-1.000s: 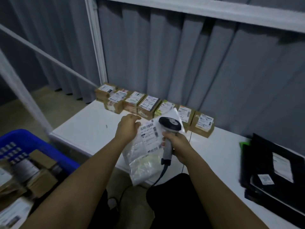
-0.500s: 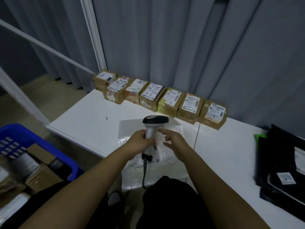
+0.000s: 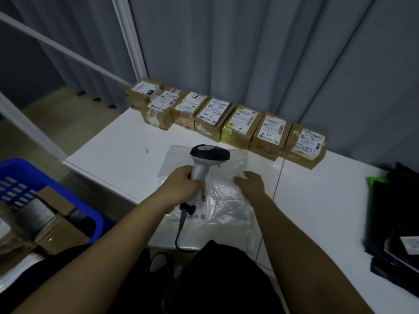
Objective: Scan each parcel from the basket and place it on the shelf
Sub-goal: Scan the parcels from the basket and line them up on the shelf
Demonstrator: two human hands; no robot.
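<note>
Room: grey curtains hang behind your white desk [image 3: 108,155], with a row of labelled boxes [image 3: 226,123] along its back edge
Just changed: a second ago your right hand held the scanner [image 3: 205,163]; now your left hand [image 3: 181,184] is wrapped round its grip
Parcel: the clear plastic bag [image 3: 226,200] has come down flat onto the desk
Right hand [image 3: 249,183]: fingers loosely spread, resting on the bag
Basket [image 3: 13,171]: at your left, parcels left inside
Meaning: scan looks finished; placing comes next

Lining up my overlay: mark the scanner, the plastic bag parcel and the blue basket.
scanner [image 3: 209,152], head view, on its black head.
plastic bag parcel [image 3: 224,200], head view, crinkled middle.
blue basket [image 3: 95,219], head view, right rim.
</note>
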